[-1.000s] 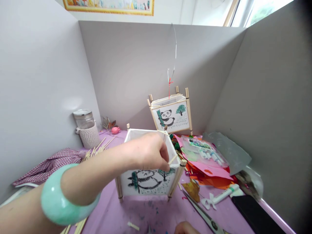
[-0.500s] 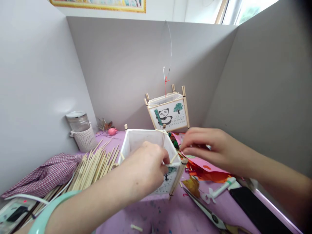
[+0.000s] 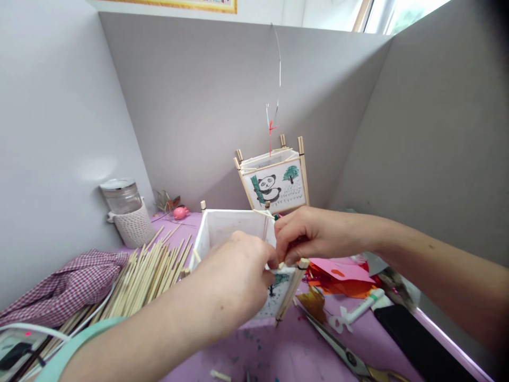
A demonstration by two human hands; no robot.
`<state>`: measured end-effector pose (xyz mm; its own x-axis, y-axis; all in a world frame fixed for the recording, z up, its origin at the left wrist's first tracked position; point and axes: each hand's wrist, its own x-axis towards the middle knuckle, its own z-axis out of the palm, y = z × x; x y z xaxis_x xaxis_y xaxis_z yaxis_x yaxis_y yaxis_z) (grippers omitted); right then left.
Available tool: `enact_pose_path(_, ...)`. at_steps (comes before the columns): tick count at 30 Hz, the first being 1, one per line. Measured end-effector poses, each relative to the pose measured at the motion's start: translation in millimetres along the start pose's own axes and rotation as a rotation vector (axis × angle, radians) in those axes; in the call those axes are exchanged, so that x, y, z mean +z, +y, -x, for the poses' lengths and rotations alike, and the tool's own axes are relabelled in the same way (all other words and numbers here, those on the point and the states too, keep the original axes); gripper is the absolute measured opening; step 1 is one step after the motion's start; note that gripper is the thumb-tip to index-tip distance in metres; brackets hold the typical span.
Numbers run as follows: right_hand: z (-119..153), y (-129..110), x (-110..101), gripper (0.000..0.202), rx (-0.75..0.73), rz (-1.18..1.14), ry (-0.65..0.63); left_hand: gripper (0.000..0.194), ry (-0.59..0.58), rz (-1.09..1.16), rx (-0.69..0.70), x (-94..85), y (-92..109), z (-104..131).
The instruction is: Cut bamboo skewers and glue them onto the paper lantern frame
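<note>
Head view: white stick-framed box (image 3: 228, 227), upright on purple tabletop (image 3: 298, 350). Right hand (image 3: 305, 236), newly moved in, meets left hand (image 3: 242, 273) at its near-right corner: now two-handed work. Fingers curled nearly closed, both; anything held, cannot tell.

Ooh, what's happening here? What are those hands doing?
A person's left hand and right hand meet at the near right corner of a white open-topped box with wooden corner posts. A bit of pale wood shows by their fingertips, but the exact grip is hidden. Behind is another box with a panda drawing. Loose sticks lie to the left, and scissors to the right.
</note>
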<state>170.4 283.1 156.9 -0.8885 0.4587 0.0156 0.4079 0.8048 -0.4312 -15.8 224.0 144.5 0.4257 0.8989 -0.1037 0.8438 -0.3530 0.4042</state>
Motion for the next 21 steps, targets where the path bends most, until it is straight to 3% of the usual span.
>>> enact_pose_path(9,-0.5,12.8,0.8,0.01,-0.069,-0.103,-0.022,0.024,0.061,0.003,0.0,8.2,-3.0,-3.2)
enact_pose_path(21,-0.7,7.5,2.2,0.011,-0.016,-0.069,-0.023,0.021,0.144,0.067,0.024,8.8,-2.0,-1.6)
